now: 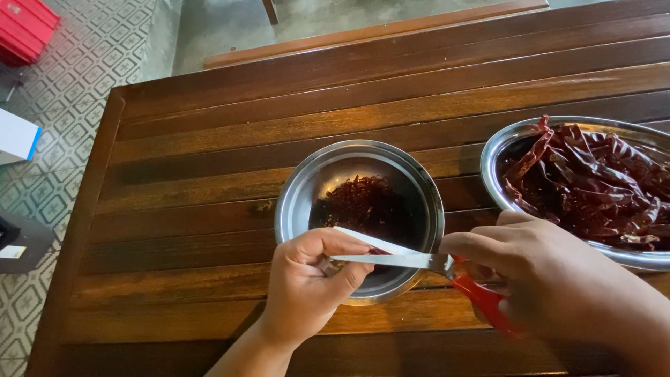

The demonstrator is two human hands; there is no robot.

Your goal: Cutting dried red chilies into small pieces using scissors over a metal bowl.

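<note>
Over steel bowl (293, 202), left hand (307, 283) pinching chili (380, 250), right hand (551, 279) gripping red-handled scissors (419, 260).

The left hand (307, 279) comes up from the lower edge, forearm angled rightward, fingers (333, 244) curled into a loose pinch with the thumb pressed across them. The right hand (551, 279) enters from the right, knuckles up, fingers apparently closed in a grip, though they are partly hidden.

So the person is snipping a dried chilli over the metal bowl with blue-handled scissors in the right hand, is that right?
Not quite: the head view shows the scissors have red handles, not blue. The rest holds: the right hand works them over the metal bowl while the left hand holds the dried chilli.
</note>
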